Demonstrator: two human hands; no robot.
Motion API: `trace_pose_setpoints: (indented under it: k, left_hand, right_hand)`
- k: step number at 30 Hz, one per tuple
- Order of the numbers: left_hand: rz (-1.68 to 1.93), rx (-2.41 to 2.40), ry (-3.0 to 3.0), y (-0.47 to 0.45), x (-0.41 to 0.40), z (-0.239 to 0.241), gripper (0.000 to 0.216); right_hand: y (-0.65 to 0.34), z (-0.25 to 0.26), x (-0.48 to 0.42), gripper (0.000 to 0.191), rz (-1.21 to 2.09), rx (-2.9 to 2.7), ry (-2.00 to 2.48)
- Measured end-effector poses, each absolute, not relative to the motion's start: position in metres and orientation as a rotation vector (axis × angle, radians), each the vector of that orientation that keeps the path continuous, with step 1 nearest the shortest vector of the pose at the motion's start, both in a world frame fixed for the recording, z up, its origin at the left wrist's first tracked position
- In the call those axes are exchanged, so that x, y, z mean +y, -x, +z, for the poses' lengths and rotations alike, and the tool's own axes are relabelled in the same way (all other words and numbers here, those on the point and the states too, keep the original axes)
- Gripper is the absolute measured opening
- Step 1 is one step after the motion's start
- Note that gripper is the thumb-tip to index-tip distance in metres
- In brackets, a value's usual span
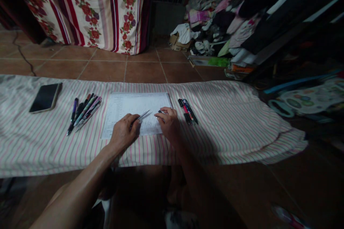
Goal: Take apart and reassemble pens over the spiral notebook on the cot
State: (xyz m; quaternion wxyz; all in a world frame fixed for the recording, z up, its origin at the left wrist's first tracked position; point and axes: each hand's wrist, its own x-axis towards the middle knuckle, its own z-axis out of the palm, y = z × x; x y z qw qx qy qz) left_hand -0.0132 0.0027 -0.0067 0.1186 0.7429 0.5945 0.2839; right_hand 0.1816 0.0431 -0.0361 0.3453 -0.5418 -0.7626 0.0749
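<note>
— What do your fingers hold?
— My left hand [125, 128] holds a pen [143, 115]; my right hand [169, 121] pinches something small [160, 111], I cannot tell what.
— And the notebook [134, 104]?
— At my twelve o'clock, other pens [85, 111] at its nine and three.

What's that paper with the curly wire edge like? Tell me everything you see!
The paper is pale and lies flat on the striped cloth. Dark spiral binding runs down its right edge. It has faint marks, with small rows at the left, too dim to read. The left hand, holding a pen, and the right hand cover some of its lower part.
</note>
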Motion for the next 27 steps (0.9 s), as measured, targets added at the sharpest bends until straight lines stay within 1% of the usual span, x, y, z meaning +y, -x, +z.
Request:
trace_pose_setpoints:
  k: [18,27]
  left_hand:
    - [0.838,1.732,-2.174,0.015,0.003,-0.009,0.033]
    - [0.853,1.735,-2.160,0.015,0.003,-0.007,0.035]
  right_hand:
    - [-0.183,-0.033,0.043,0.026,0.165,-1.972,1.404]
    - [-0.198,-0.034,0.044,0.035,0.083,-1.997,1.534]
